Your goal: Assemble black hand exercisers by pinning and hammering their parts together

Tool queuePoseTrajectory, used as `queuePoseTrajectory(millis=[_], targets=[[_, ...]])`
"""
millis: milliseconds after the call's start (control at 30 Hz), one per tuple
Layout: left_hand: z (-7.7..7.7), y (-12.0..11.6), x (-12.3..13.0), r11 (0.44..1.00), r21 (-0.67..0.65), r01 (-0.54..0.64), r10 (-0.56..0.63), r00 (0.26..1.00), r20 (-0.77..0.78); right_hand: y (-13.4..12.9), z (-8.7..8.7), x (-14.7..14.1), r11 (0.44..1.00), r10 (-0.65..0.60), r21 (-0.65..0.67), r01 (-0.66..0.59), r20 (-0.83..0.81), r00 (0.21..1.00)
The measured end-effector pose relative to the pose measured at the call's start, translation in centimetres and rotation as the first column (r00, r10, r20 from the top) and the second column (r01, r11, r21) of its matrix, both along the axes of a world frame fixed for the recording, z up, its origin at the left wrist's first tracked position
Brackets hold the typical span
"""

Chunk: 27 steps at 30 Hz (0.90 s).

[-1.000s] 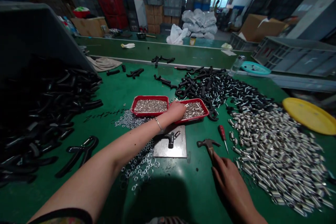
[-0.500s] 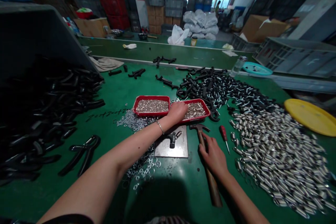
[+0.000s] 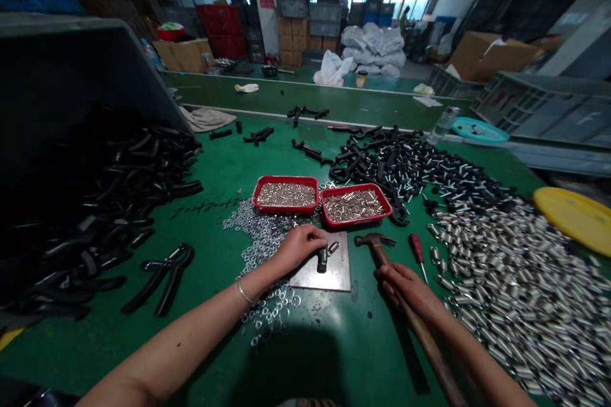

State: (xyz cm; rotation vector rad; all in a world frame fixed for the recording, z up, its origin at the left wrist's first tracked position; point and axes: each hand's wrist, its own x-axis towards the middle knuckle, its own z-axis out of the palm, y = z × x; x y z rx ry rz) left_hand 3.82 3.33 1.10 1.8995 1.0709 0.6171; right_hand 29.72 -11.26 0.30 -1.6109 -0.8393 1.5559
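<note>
My left hand (image 3: 301,247) is over the metal plate (image 3: 341,276), its fingers pinched at the top of a small black part (image 3: 322,261) on the plate; whatever is between the fingertips is too small to make out. A spring (image 3: 333,247) lies just right of that part. My right hand (image 3: 405,286) is wrapped round the wooden handle of a hammer (image 3: 380,248), its head beside the plate's right edge. Behind the plate are a red tray of tiny metal pieces (image 3: 286,195) and a red tray of small pins (image 3: 356,205).
Springs (image 3: 515,280) are heaped at the right, near a red screwdriver (image 3: 417,251) and a yellow lid (image 3: 577,219). Metal rings (image 3: 262,241) lie left of the plate. Black handles (image 3: 95,216) fill the left side. Black parts with pins (image 3: 410,165) are piled behind.
My left hand has come from the right red tray back to the black part on the plate. My right hand has closed round the hammer's handle, which has lifted off the table and tilted.
</note>
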Motion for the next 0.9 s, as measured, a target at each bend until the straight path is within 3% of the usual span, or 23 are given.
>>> queuePoseTrajectory(millis=[133,300,367,467,533,667,767,833,900], targets=[[-1.1,-0.1,0.4,0.997,0.075,-0.016,0.019,0.999,-0.033,-0.2,1.3,-0.9,0.991,0.020,0.130,-0.034,0.108,0.994],[-1.3,0.2,0.4,0.990,0.144,0.010,0.005,0.995,-0.102,-0.9,2.6,-1.5,0.977,0.152,0.098,-0.188,0.292,0.944],[-1.0,0.2,0.4,0.972,0.220,0.078,-0.040,0.984,-0.172,-0.9,3.0,-1.6,0.961,0.204,0.099,-0.257,0.374,0.905],[-0.3,0.0,0.5,0.860,0.402,0.313,-0.165,0.917,-0.362,-0.6,3.7,-2.1,0.929,0.208,0.155,-0.337,0.536,0.818],[0.2,-0.2,0.3,0.793,0.453,0.407,-0.191,0.873,-0.450,-0.5,4.4,-2.7,0.907,0.175,0.197,-0.372,0.626,0.760],[0.1,-1.3,-0.9,0.858,0.429,0.283,-0.104,0.913,-0.395,-0.1,5.7,-4.5,0.873,0.102,0.268,-0.408,0.718,0.689],[-0.8,-2.1,-1.8,0.892,0.365,0.268,-0.127,0.921,-0.367,0.8,5.2,-5.0,0.862,0.148,0.193,-0.469,0.789,0.597],[-1.2,-2.3,-2.0,0.895,0.342,0.286,-0.157,0.920,-0.359,1.3,4.3,-4.8,0.874,0.245,0.119,-0.470,0.728,0.640],[-1.4,-2.2,-2.1,0.898,0.325,0.296,-0.176,0.919,-0.353,1.4,3.3,-4.1,0.922,0.275,0.081,-0.379,0.552,0.787]])
